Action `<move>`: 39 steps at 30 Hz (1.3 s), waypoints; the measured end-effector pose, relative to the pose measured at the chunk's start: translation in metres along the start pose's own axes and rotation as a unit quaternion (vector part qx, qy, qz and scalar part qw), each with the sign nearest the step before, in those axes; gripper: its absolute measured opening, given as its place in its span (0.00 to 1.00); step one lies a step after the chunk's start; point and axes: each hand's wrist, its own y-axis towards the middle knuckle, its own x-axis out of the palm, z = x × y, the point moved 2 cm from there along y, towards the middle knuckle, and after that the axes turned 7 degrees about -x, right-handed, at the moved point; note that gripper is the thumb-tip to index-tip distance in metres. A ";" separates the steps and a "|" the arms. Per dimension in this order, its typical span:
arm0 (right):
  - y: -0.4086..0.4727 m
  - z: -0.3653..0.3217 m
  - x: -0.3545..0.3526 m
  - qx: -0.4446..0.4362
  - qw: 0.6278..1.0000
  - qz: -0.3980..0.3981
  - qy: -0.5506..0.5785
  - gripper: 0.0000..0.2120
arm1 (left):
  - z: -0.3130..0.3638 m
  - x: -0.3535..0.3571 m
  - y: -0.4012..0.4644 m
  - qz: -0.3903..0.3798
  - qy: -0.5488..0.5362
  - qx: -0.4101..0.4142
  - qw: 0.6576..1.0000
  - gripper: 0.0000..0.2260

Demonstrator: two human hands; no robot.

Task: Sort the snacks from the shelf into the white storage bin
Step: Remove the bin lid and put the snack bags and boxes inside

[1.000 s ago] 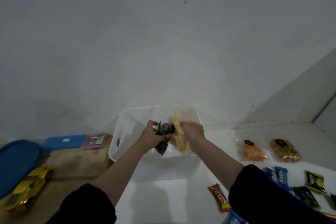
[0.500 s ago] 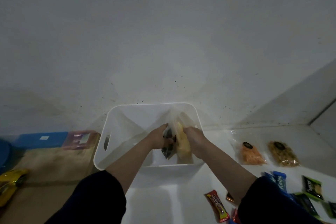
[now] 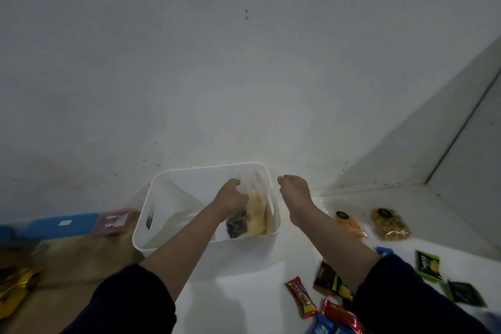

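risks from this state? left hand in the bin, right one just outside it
1. The left hand is down among the clear bags in the bin; pulling out could drag one back up.
2. The bags lean upright against the bin's right wall and may slump over the free space.
3. The right forearm hangs over loose snacks: a red bar and a dark packet near the front edge could be swept off.

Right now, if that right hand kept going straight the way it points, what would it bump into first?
Probably the white wall. The right hand is a loose fist just outside the white storage bin, aimed away from the person past the bin's far right corner. Depth is hard to judge here.
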 end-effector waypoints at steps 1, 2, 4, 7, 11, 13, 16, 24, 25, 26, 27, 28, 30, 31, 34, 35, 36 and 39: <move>-0.005 -0.001 -0.009 -0.003 1.000 0.010 0.001 0.18 | 0.009 0.003 -0.006 0.011 -0.015 0.009 1.000 0.25; -0.008 -0.002 -0.020 -0.006 1.000 0.019 -0.002 0.18 | 0.017 0.008 -0.010 0.022 -0.027 0.017 0.999 0.24; -0.011 0.004 -0.045 0.000 0.999 0.035 0.000 0.17 | 0.034 0.020 -0.017 0.051 -0.040 0.042 0.997 0.21; -0.007 0.019 -0.089 0.021 0.998 0.064 0.002 0.08 | 0.060 0.048 -0.028 0.092 -0.053 0.086 0.991 0.18; 0.008 0.043 -0.151 0.051 0.994 0.100 -0.010 0.11 | 0.086 0.101 -0.032 0.101 -0.050 0.124 0.986 0.16; 0.020 0.055 -0.182 0.062 0.991 0.117 -0.027 0.10 | 0.093 0.131 -0.026 0.090 -0.035 0.114 0.989 0.16; 0.041 0.074 -0.224 0.080 0.985 0.138 -0.060 0.01 | 0.098 0.179 -0.010 0.063 0.006 0.062 0.996 0.19; 0.123 0.132 -0.304 0.094 0.978 0.113 -0.148 0.12 | 0.096 0.294 0.045 0.024 0.118 -0.154 0.981 0.37; 0.133 0.142 -0.309 0.103 0.973 0.109 -0.175 0.17 | 0.095 0.306 0.051 0.027 0.121 -0.170 0.978 0.40; 0.142 0.150 -0.314 0.112 0.966 0.106 -0.206 0.21 | 0.093 0.318 0.056 0.027 0.126 -0.185 0.974 0.43; 0.149 0.157 -0.318 0.119 0.959 0.101 -0.236 0.22 | 0.092 0.329 0.061 0.022 0.132 -0.200 0.971 0.48; 0.154 0.162 -0.319 0.123 0.952 0.097 -0.264 0.23 | 0.090 0.340 0.067 0.012 0.139 -0.213 0.967 0.53; 0.165 0.172 -0.321 0.121 0.939 0.085 -0.312 0.24 | 0.087 0.358 0.076 -0.004 0.145 -0.228 0.963 0.59; 0.170 0.177 -0.321 0.117 0.933 0.078 -0.332 0.25 | 0.085 0.365 0.078 -0.007 0.144 -0.237 0.961 0.61; 0.178 0.190 -0.319 0.112 0.916 0.058 -0.381 0.23 | 0.078 0.379 0.080 0.023 0.164 -0.255 0.953 0.59; 0.179 0.191 -0.319 0.106 0.912 0.056 -0.392 0.22 | 0.077 0.381 0.079 0.043 0.176 -0.251 0.951 0.56; 0.180 0.192 -0.319 0.106 0.912 0.054 -0.393 0.22 | 0.076 0.381 0.078 0.063 0.180 -0.244 0.951 0.53; 0.181 0.190 -0.320 0.114 0.919 0.034 -0.375 0.19 | 0.075 0.374 0.072 0.103 0.137 -0.210 0.962 0.48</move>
